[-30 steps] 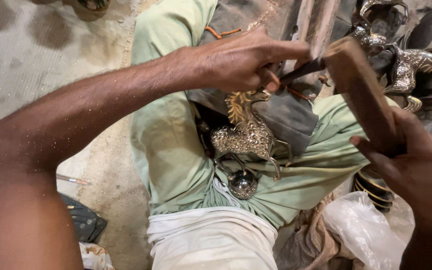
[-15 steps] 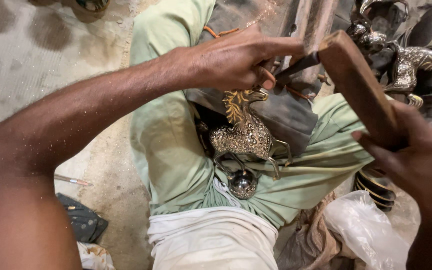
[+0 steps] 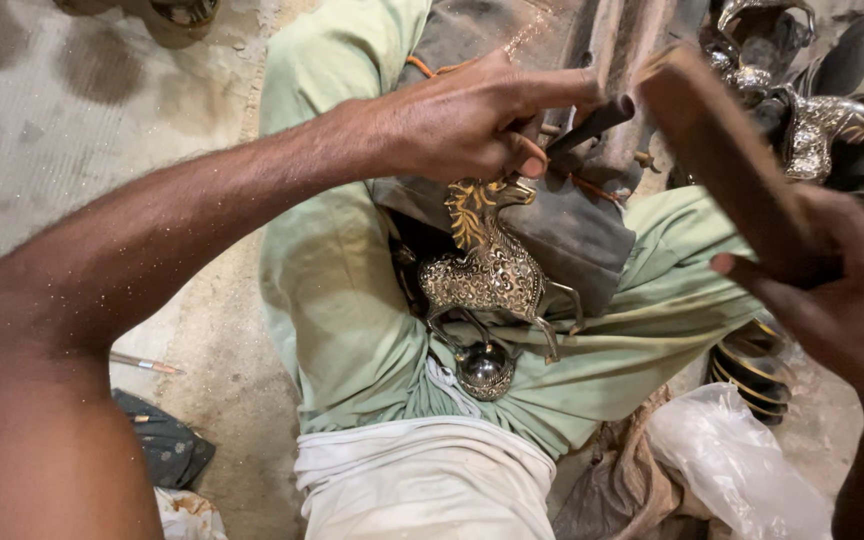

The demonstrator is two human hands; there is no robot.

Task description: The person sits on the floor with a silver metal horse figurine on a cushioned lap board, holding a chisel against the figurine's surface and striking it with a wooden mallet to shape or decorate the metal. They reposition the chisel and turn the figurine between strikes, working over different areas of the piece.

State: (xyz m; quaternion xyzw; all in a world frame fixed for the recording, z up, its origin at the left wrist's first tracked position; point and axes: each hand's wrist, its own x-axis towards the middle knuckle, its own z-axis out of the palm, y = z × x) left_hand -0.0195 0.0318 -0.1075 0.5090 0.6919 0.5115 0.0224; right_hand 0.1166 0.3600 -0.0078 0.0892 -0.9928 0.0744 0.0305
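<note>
Metalwork is in hand here: a person sits on the floor (image 3: pixel 102 150) with legs in pale green cloth, and a small metal horse figure (image 3: pixel 492 270), silver with a golden mane, lies on the lap against a dark pad (image 3: pixel 572 230). The figure is in the middle of the scene, its round base (image 3: pixel 485 368) toward the near side.

The left hand (image 3: pixel 472 120) is clenched around a thin dark punch (image 3: pixel 587 122), and the tip seems to rest near the head of the horse, though the fingers hide the exact contact. The right hand (image 3: pixel 842 300) grasps a wooden mallet (image 3: pixel 722 150), which is raised at the right, blurred, close to the top end of the punch.

I judge that the step is chasing of fine detail on the horse, with the mallet about to meet the punch. The next move asks for a short, controlled blow, straight along the punch, while the left grip keeps the tip from sliding.

Another metal figure (image 3: pixel 832 120) lies at the far right, and a plastic bag (image 3: pixel 732 470) at the near right.
</note>
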